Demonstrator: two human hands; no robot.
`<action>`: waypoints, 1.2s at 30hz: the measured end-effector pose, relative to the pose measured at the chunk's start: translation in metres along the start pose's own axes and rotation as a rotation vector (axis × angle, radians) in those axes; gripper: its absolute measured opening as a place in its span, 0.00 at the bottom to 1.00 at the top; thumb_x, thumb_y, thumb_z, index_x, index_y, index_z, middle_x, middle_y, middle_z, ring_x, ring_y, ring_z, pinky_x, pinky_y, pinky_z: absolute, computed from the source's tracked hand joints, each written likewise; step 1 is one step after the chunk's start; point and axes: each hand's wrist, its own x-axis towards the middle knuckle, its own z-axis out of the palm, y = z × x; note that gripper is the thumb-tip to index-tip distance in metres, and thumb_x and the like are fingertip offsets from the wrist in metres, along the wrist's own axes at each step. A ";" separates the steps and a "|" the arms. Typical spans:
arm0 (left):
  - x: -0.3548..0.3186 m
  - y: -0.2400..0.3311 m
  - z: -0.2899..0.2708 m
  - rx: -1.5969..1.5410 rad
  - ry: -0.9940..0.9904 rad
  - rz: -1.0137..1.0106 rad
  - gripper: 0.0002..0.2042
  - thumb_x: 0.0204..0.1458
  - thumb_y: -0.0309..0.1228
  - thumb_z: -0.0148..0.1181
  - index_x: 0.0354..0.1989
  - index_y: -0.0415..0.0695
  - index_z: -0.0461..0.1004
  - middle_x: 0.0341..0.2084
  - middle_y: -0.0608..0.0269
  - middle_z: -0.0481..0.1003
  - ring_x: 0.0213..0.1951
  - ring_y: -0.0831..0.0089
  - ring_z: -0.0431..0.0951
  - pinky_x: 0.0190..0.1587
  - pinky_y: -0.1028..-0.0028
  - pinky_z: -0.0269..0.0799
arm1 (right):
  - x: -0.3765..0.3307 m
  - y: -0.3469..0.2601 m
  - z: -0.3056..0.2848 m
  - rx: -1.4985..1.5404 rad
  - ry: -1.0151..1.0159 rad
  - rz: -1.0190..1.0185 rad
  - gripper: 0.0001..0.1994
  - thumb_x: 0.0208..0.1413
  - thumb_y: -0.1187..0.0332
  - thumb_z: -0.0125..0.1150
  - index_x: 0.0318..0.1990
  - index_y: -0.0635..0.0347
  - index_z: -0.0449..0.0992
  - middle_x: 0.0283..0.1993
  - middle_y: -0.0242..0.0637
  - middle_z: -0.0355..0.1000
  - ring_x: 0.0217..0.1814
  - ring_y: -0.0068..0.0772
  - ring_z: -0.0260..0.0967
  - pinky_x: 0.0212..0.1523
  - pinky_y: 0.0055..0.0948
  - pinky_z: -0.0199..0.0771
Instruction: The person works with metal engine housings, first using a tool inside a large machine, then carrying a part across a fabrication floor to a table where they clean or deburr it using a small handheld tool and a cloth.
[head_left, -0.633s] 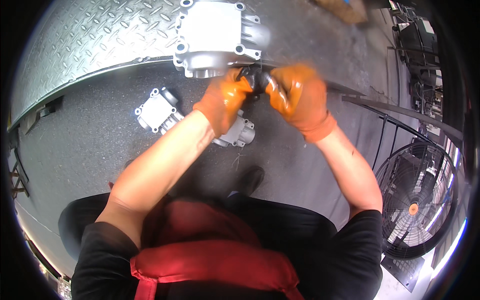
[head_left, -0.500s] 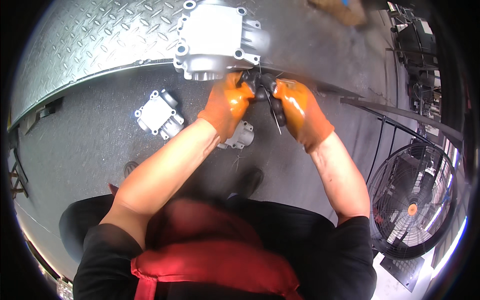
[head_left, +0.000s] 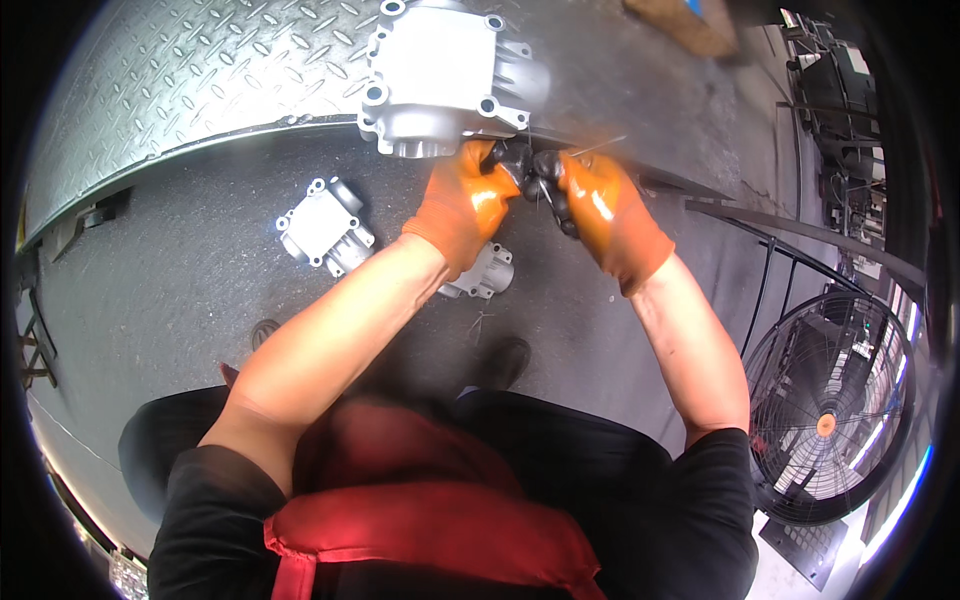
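Observation:
Both my hands wear orange gloves with black fingertips and meet just below the table's edge. My left hand is closed in a pinch beside the lower right corner of a large silver metal casting; whatever it grips is hidden by the fingers. My right hand is closed around thin wires. One thin wire sticks out past the back of that hand, blurred by motion, and a short end shows under its fingers. The casting rests at the edge of the table, with a flat face up and bolt holes at its corners.
The table has a diamond-plate top. On the dark floor lie a smaller-looking casting and another, partly covered by my left forearm. A round caged fan stands at right, near a metal rail. A brown item lies at the back.
My hands have shifted slightly right and a little apart. The long wire end that hung below my right hand now shows shorter, while the wire above it sticks out farther. The view has shifted slightly.

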 end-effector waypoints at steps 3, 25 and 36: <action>0.002 0.000 0.002 -0.126 -0.054 0.097 0.08 0.53 0.23 0.58 0.41 0.45 0.73 0.34 0.66 0.72 0.35 0.77 0.71 0.39 0.79 0.67 | -0.004 0.015 -0.003 -0.457 0.213 -0.422 0.09 0.51 0.63 0.65 0.38 0.52 0.75 0.28 0.27 0.69 0.29 0.26 0.67 0.28 0.30 0.64; 0.009 -0.013 -0.014 -0.026 -0.075 0.057 0.19 0.53 0.28 0.61 0.54 0.40 0.72 0.35 0.64 0.75 0.35 0.74 0.72 0.36 0.75 0.68 | 0.003 0.022 -0.025 -0.646 0.444 -0.728 0.09 0.53 0.68 0.63 0.40 0.61 0.76 0.22 0.35 0.72 0.21 0.31 0.68 0.24 0.32 0.67; 0.007 0.006 -0.018 -0.249 -0.208 -0.197 0.20 0.55 0.26 0.55 0.58 0.43 0.68 0.47 0.64 0.71 0.47 0.73 0.69 0.53 0.74 0.65 | 0.011 0.006 -0.043 -1.528 0.318 -1.233 0.21 0.41 0.53 0.70 0.45 0.41 0.77 0.29 0.23 0.67 0.31 0.29 0.67 0.33 0.33 0.64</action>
